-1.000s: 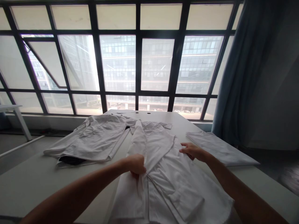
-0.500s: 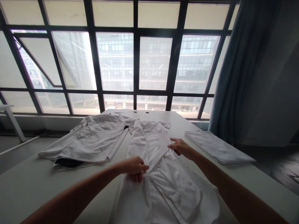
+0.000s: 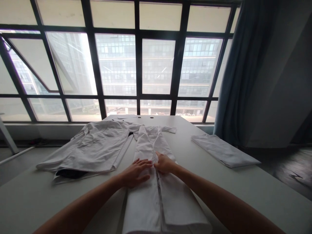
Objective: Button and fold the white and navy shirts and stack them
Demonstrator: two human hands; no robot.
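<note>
**Right side of the white garment (image 3: 143,198) now folded in to the middle**

Half a second ago we see the right hand (image 3: 164,163) out at the garment's right side, the cloth there lying in loose, slanting creases. Now that hand is at the centre, and the right-hand panel lies smoother, its edge running beside the left-hand one with a narrow dark gap between. We judge this brings the lower part into a slimmer, more even strip.

Our left hand (image 3: 136,173) rests palm down on the left-hand panel, fingers a little apart and gripping nothing; before, it was bent at the centre line. The right hand's fingers are bent together at the middle edge; we cannot tell whether they pinch the cloth.

The garment lies along the middle of the table (image 3: 36,198), its lower end toward the near edge. A second white garment (image 3: 97,148) spreads toward the left edge, with dark cloth (image 3: 70,173) showing under its hem. Near the right edge, well apart from our hands, lies a folded white cloth (image 3: 224,151).
</note>
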